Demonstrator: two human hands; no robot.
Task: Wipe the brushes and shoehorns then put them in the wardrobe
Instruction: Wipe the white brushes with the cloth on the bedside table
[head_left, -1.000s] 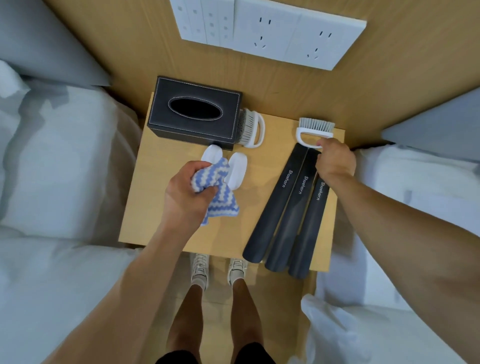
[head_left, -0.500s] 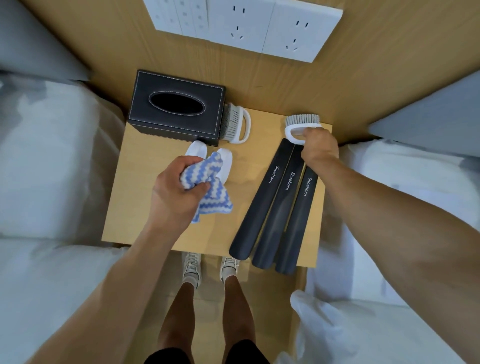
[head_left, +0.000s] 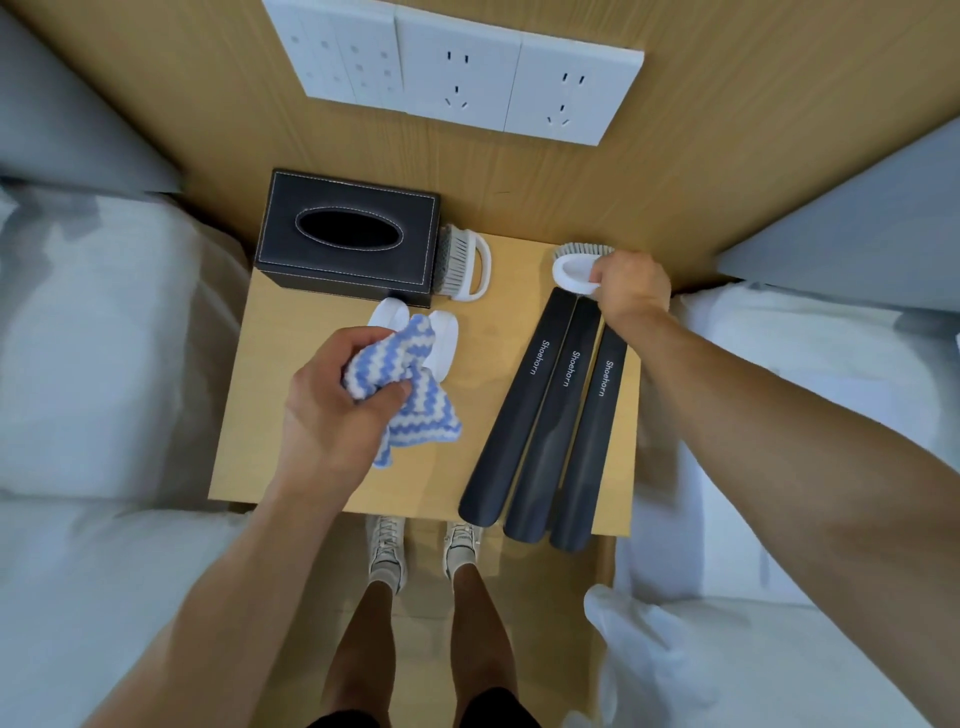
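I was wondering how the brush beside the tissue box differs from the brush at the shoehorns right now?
The brush beside the tissue box lies free, untouched; the brush at the shoehorns is gripped by the right hand. The first's bristles face the box; the second's face the wall. Both have white loop handles and grey bristles.

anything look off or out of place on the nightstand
Nothing spilled or broken. Two small oddities: the three shoehorns stick out past the nightstand's front edge, and one brush lies on its side, wedged against the tissue box. The right hand grips another brush; the left hand holds the cloth.
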